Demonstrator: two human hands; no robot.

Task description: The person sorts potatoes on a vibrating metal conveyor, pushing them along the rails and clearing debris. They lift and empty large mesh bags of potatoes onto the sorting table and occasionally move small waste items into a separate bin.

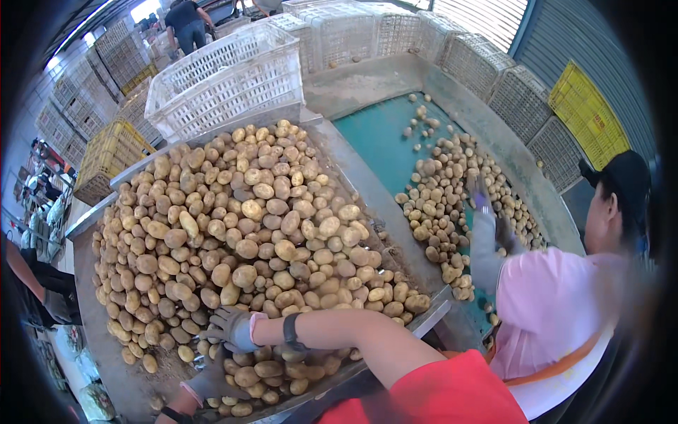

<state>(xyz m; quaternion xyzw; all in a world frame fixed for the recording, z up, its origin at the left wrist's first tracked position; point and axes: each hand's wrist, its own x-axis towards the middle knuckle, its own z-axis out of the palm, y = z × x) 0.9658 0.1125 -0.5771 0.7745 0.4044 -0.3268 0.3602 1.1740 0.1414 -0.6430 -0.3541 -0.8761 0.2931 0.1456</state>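
Note:
A large heap of brown potatoes (247, 226) covers a sloping metal table (106, 311). My right hand (240, 329), in a grey glove, reaches left across the heap's near edge. Its fingers are spread and lie on the potatoes, closed round none of them. Just nearer to me, my left hand (210, 380) is low against the near potatoes, also gloved in grey. Its fingers are partly hidden and blurred, so I cannot make out their shape. Several loose potatoes lie beside both hands on the dirty metal.
A co-worker in pink (551, 311) reaches over potatoes on a green belt (374, 141) at right. A white crate (226, 92) stands at the table's far edge. Stacked crates (346, 35) line the back. Another person's gloved hand (56, 307) shows at left.

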